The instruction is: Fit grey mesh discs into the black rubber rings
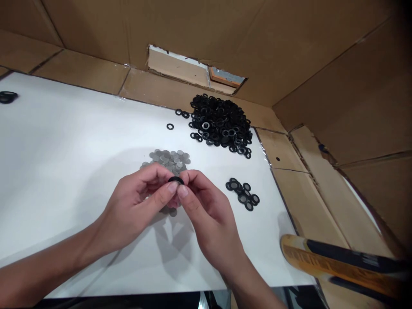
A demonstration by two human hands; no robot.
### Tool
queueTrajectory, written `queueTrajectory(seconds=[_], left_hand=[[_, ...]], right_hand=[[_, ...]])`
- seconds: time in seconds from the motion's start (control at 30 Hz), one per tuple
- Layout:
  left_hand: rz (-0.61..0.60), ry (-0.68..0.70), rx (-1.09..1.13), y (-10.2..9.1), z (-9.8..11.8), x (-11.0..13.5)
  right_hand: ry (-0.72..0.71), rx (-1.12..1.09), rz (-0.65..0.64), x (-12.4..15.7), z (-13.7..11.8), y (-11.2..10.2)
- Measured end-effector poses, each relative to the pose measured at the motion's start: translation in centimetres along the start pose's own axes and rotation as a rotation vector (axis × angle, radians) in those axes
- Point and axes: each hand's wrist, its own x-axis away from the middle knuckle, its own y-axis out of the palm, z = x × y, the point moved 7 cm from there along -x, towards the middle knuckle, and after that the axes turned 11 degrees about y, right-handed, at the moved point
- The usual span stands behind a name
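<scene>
My left hand (135, 199) and my right hand (212, 210) meet over the white tabletop. Between their thumbs and fingertips they pinch a black ring washer (176, 178) from both sides. Something greyish shows at its lower edge, partly hidden by the thumbs. Beneath and behind my hands lies a scatter of small grey discs (170, 158), partly covered by the fingers. To the right of my right hand is a small group of black rings with grey discs in their middles (243, 198). Farther back rises a big heap of black ring washers (222, 122).
One loose ring (170, 126) lies left of the heap. A black object (8, 97) sits at the far left. A yellow and dark-blue long object (337, 262) juts in at lower right. Cardboard walls (209, 30) with a cut-out slot surround the table's back and right.
</scene>
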Motion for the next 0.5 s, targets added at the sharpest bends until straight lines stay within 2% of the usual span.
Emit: queueTrajectory(seconds=[0.23, 0.5], left_hand=[[0.018, 0.138, -0.146, -0.4, 1.2, -0.1], [0.010, 0.237, -0.066, 0.1, 1.9, 0.6]], right_hand=[[-0.081, 0.115, -0.072, 0.5, -0.8, 0.0], [-0.192, 0.109, -0.104, 1.0, -0.9, 0.8]])
